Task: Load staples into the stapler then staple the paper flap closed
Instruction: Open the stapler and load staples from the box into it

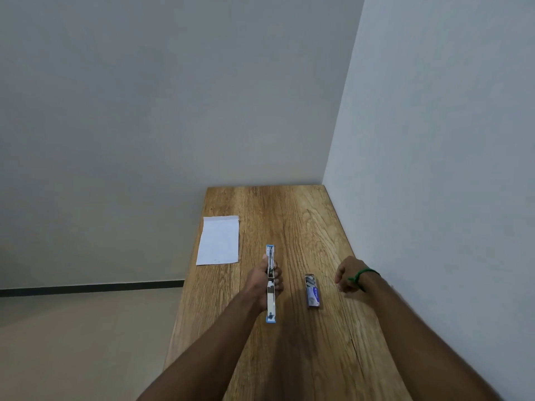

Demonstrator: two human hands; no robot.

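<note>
A blue and silver stapler (271,285) lies swung fully open along the wooden table (304,227), its metal channel facing up. My left hand (262,280) grips it around the hinge in the middle. To its right lies a small open box of staples (312,290), the grey staples showing at its far end. My right hand (348,274), with a green band at the wrist, hovers to the right of the box with its fingers curled; nothing shows in it. A white folded paper (218,241) lies flat near the table's left edge.
The table stands in a corner, with a white wall (434,169) along its right edge and another behind its far edge. Its left edge drops to a beige floor (86,342). Bare wood lies between the stapler and the paper.
</note>
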